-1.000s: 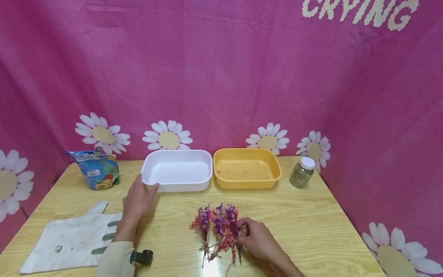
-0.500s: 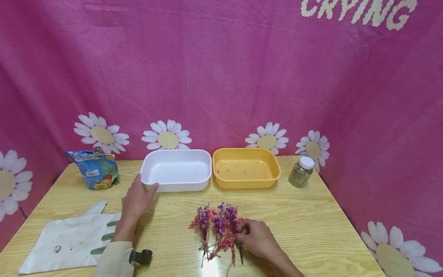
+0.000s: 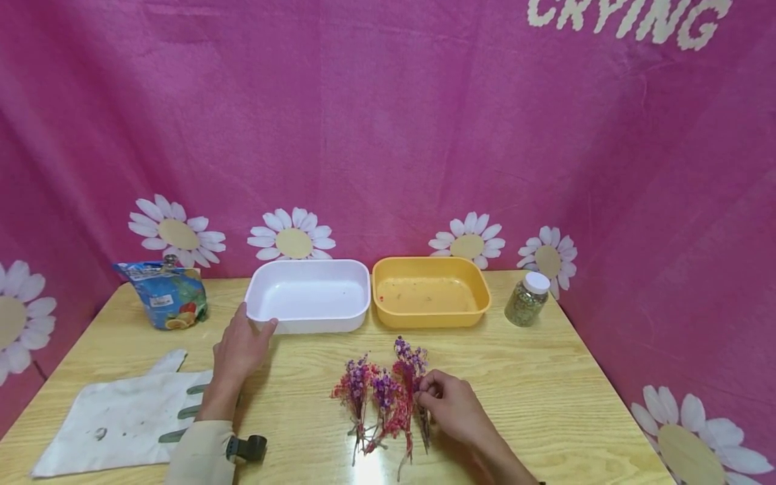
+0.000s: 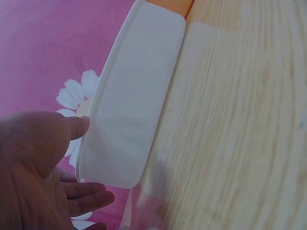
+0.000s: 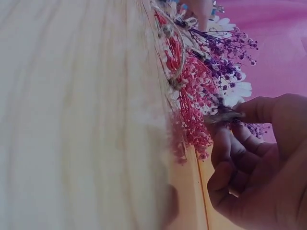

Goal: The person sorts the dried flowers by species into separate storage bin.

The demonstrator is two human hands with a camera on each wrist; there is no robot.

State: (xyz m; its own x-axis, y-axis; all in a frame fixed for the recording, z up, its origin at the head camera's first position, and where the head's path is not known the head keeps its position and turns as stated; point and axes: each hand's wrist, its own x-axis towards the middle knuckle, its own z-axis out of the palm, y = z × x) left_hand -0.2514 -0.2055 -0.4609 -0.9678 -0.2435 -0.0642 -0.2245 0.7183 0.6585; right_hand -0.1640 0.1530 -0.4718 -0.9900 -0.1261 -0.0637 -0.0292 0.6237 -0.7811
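My right hand (image 3: 455, 407) pinches the stems of a small bunch of purple dried flowers (image 3: 411, 356) between thumb and fingertips. In the right wrist view the pinched stems (image 5: 224, 115) show dark at the fingertips. Right beside it on the table lie pink and purple dried flower bunches (image 3: 356, 387), some tied with twine (image 5: 181, 57). My left hand (image 3: 241, 347) rests at the near left corner of a white plastic basin (image 3: 315, 325). Its thumb (image 4: 79, 127) touches the rim, and the fairly straight fingers lie along the basin's end.
A yellow basin (image 3: 432, 319) with small crumbs inside stands right of the white one. Further right is a lidded jar (image 3: 526, 303) of greenish bits. At left are a blue pouch (image 3: 166, 296) and a white glove (image 3: 121, 417). A pink curtain (image 3: 388, 135) backs the table.
My right hand has drawn the purple bunch slightly away from the others, up and to the right. The left hand stays at the white basin's corner.
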